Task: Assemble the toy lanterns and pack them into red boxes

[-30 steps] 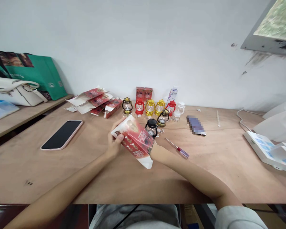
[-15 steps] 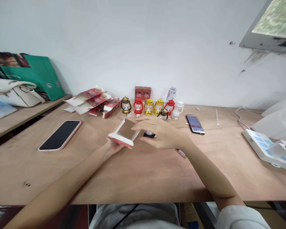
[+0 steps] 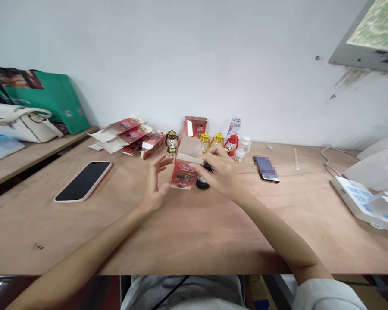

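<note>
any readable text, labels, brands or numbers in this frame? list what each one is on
None can be read.
Red box held upright by the right hand, left hand open beside it: printed label, too blurred.
Flat red cartons: print too small.
Green bag: white logo, illegible.
Phone at right: screen pixelated.
Black phone: screen dark, no text.
White bottle: label too small.

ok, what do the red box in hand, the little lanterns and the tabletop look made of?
Red box: looks like thin printed cardboard, slightly glossy; plain pale inside and a folded open top flap show. Lanterns: probably plastic with a shiny gold or red metallic-look finish and clear globes; too small to be sure. Tabletop: plywood or wood veneer, matte, with visible grain.
</note>
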The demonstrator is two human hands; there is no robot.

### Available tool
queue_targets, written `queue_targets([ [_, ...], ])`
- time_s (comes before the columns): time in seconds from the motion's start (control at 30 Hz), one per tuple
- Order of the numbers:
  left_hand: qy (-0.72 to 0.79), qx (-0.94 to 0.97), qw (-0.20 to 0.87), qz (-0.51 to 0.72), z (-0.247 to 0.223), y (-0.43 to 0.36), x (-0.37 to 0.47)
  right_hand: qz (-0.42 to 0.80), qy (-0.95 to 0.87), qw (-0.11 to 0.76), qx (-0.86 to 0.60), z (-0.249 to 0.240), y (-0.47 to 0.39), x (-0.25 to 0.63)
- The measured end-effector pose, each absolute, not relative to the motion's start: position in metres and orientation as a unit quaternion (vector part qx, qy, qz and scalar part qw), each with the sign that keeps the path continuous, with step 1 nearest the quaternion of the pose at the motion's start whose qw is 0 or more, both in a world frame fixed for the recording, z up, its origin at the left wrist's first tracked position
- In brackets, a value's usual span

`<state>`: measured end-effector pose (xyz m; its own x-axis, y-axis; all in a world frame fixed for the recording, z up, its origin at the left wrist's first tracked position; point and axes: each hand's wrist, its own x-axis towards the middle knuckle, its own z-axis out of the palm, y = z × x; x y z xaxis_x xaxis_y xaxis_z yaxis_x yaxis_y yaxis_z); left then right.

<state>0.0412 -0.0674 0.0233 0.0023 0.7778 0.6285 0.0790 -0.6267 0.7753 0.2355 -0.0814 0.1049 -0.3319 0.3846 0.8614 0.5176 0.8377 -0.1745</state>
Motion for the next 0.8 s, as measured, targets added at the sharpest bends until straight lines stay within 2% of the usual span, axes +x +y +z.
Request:
queue_targets([
  [0.1, 0.339, 0.73, 0.145, 0.575, 0.021, -0.077, 0.047, 0.036, -0.817, 0.494, -0.295, 0.097, -0.08, 0.229],
  [0.17, 0.386, 0.72, 0.12, 0.564, 0.017, -0.076, 0.049, 0.13, -0.843, 0.445, -0.272, 0.095, -0.079, 0.226],
  [0.23, 0.416, 0.704, 0.129, 0.562, 0.013, -0.071, 0.048, 0.175, -0.855, 0.41, -0.264, 0.099, -0.076, 0.228],
  [0.37, 0.414, 0.697, 0.146, 0.567, 0.007, -0.056, 0.038, 0.047, -0.835, 0.398, -0.377, 0.109, -0.067, 0.245],
  [0.43, 0.395, 0.717, 0.139, 0.557, 0.007, -0.051, 0.033, 0.009, -0.837, 0.318, -0.445, 0.108, -0.062, 0.254],
  [0.53, 0.383, 0.749, 0.126, 0.526, 0.01, -0.05, 0.028, 0.042, -0.852, 0.161, -0.496, 0.094, -0.053, 0.26],
  [0.6, 0.386, 0.758, 0.131, 0.51, 0.012, -0.051, 0.026, 0.062, -0.86, 0.109, -0.494, 0.082, -0.045, 0.258],
  [0.7, 0.392, 0.752, 0.143, 0.511, 0.015, -0.054, 0.026, 0.068, -0.865, 0.114, -0.484, 0.076, -0.039, 0.255],
  [0.8, 0.391, 0.74, 0.15, 0.526, 0.014, -0.053, 0.027, 0.101, -0.875, 0.146, -0.45, 0.094, -0.048, 0.262],
])
